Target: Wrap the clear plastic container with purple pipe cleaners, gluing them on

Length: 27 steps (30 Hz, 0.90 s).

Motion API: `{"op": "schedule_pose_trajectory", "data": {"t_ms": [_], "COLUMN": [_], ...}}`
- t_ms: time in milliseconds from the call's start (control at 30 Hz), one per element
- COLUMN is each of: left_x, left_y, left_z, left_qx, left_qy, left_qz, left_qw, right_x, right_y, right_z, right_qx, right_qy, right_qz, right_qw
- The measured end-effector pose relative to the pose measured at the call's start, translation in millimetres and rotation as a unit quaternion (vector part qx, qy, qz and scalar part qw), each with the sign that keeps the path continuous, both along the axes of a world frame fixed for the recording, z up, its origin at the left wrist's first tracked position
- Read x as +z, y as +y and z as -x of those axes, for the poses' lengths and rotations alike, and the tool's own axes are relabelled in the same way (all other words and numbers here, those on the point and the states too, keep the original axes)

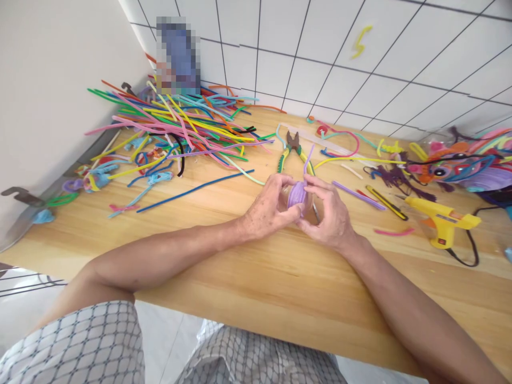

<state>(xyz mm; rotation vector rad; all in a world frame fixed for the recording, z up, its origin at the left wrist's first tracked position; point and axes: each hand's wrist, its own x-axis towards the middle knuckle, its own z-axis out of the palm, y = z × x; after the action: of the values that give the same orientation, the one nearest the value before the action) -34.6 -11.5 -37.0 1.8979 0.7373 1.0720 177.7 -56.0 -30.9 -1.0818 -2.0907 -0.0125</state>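
Note:
Between my two hands, just above the wooden table [240, 266], is a clear rounded piece wrapped in purple pipe cleaner [297, 196]. Its kind is partly hidden by my fingers. My left hand [269, 208] grips it from the left, thumb across the front. From the right, my right hand [330, 210] closes on the same piece, with the fingertips at the purple windings. A loose purple end sticks up past my right fingers. Right behind my hands lie pliers [293, 141] with green and yellow handles.
A big heap of coloured pipe cleaners [192, 122] lies at the back left, against the tiled wall. On the right are a yellow glue gun [444, 218] with a cord, a yellow utility knife [386, 202] and a colourful pipe-cleaner figure [452, 165]. A blue pipe cleaner [196, 190] lies left of my hands.

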Motion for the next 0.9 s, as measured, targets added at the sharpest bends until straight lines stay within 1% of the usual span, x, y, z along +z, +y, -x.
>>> {"op": "schedule_pose_trajectory", "data": {"t_ms": [133, 267, 400, 533, 633, 733, 900], "left_x": [-1.8, 1.4, 5.6, 11.1, 15.5, 16.9, 12.9], "left_y": [1, 3, 6, 8, 9, 11, 11], "left_z": [-2, -1, 2, 4, 5, 4, 1], "left_qx": [-0.036, -0.05, -0.069, -0.077, -0.1, -0.117, -0.101], "left_qy": [-0.009, -0.015, 0.001, 0.051, 0.07, 0.063, 0.036], "left_qz": [0.048, 0.078, 0.115, 0.081, 0.07, 0.08, 0.097], "left_qw": [0.998, 0.996, 0.991, 0.992, 0.99, 0.988, 0.989], "right_x": [1.0, 3.1, 3.3, 3.0, 4.1, 5.2, 3.7], "right_y": [0, 1, 1, 1, 0, 1, 2], "right_z": [0, 0, 1, 1, 2, 2, 1], "right_qx": [0.009, 0.001, -0.003, 0.002, 0.004, 0.013, 0.029], "right_qy": [0.009, 0.006, 0.009, 0.008, 0.007, 0.007, -0.005], "right_qz": [0.006, 0.01, 0.0, 0.0, 0.0, -0.014, -0.032], "right_qw": [1.0, 1.0, 1.0, 1.0, 1.0, 1.0, 0.999]}}
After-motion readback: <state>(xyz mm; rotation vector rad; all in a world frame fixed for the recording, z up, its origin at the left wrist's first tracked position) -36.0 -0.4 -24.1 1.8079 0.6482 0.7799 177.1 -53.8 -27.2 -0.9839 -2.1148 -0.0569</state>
